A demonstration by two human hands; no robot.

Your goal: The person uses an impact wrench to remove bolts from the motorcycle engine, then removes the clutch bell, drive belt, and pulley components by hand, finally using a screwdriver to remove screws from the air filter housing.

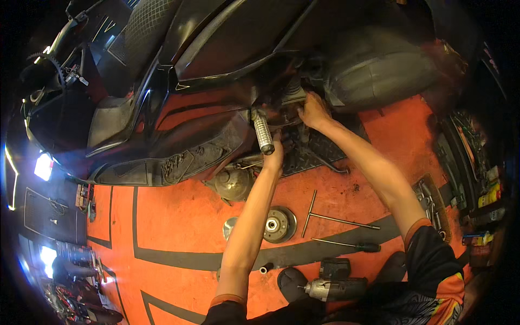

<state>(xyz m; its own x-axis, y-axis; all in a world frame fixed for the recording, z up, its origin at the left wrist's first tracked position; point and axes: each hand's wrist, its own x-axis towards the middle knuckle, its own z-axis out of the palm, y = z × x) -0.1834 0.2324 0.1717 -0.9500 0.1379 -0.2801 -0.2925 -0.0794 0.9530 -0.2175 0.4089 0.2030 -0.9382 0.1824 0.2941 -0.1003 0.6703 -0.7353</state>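
A dark scooter [216, 81] fills the upper part of the view. At its underside, behind the footboard, my right hand [314, 111] is closed, with its fingers curled against a dark metal part [294, 95] of the engine area. What exactly they grip is hidden in shadow. My left hand [277, 143] reaches up beside the ribbed silver passenger footpeg [263, 132]. The footpeg and the dark parts hide its fingers. Close by, a folded-out stand leg [331, 164] reaches down to the floor.
On the orange floor lie a round clutch part [279, 225], a T-handle wrench [344, 220], a screwdriver [346, 245] and a socket [265, 268]. A cordless impact wrench [333, 288] rests near my shoe [291, 284]. A rounded metal container [230, 184] stands under the scooter. Tool trays [430, 203] line the right.
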